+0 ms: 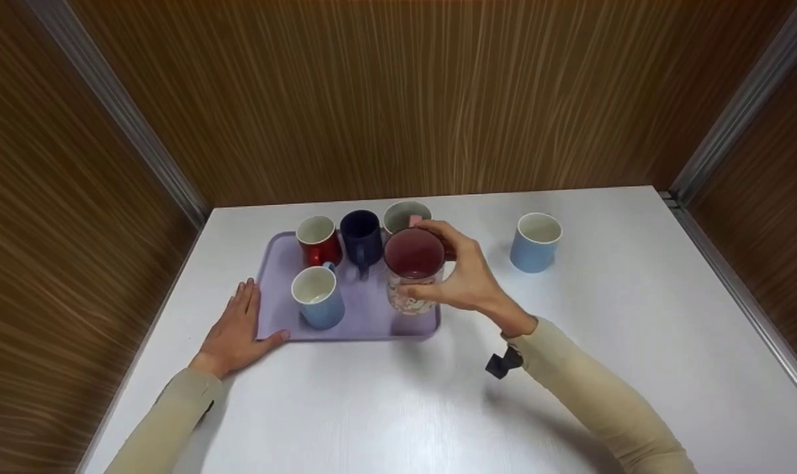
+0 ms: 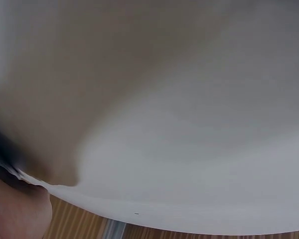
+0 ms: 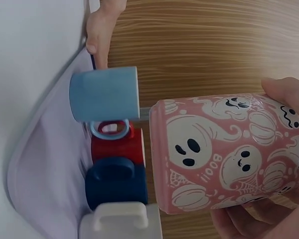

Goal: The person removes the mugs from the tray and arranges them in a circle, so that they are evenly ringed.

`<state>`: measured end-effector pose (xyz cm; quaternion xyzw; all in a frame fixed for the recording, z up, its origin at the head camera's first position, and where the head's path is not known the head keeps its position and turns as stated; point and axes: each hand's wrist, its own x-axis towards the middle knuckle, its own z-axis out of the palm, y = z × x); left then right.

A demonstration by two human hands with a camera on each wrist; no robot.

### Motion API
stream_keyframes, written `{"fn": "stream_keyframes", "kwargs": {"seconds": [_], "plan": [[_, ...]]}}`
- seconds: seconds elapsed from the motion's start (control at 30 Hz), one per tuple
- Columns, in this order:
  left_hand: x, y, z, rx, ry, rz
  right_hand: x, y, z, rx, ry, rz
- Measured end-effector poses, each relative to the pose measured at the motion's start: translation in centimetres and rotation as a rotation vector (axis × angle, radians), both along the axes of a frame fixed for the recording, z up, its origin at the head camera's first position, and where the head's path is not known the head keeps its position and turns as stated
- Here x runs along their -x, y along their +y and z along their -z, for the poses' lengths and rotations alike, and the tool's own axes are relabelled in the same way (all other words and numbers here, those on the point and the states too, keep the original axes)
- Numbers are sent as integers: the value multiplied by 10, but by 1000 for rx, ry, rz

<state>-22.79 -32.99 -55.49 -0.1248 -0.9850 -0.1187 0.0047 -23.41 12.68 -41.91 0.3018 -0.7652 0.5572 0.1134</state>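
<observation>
My right hand (image 1: 461, 270) grips a pink mug (image 1: 414, 303) with a ghost-and-pumpkin pattern and a maroon inside. Thumb and fingers wrap its sides, and the mug is held above the right part of a lilac tray (image 1: 372, 319). Flat beside the tray's front left corner lies my left hand (image 1: 233, 332), its fingers along the left edge and its thumb at the front rim. On the tray stand a light blue mug (image 1: 322, 306), a red mug (image 1: 329, 250), a dark blue mug (image 3: 114, 186) and a white mug (image 3: 124, 226), the last partly hidden in the head view.
Another light blue mug (image 1: 535, 253) stands on the white table (image 1: 372, 401) to the right of the tray. Wood-grain panels (image 1: 405, 99) rise behind the table and at both sides. The left wrist view shows mostly blurred white tabletop.
</observation>
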Motion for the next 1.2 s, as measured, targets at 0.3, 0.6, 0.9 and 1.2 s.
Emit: {"fn": "stream_keyframes", "kwargs": {"seconds": [0.3, 0.6, 0.9, 1.2], "plan": [[-3, -1, -2, 8, -15, 0, -1, 44, -14, 44, -3, 68], [-7, -3, -1, -1, -12, -1, 1, 88, -24, 80, -27, 159], [-7, -2, -1, 1, -12, 0, -4, 130, -33, 44, -34, 266], [-7, -3, -2, 8, -14, -2, -6, 167, -36, -18, -32, 398]]}}
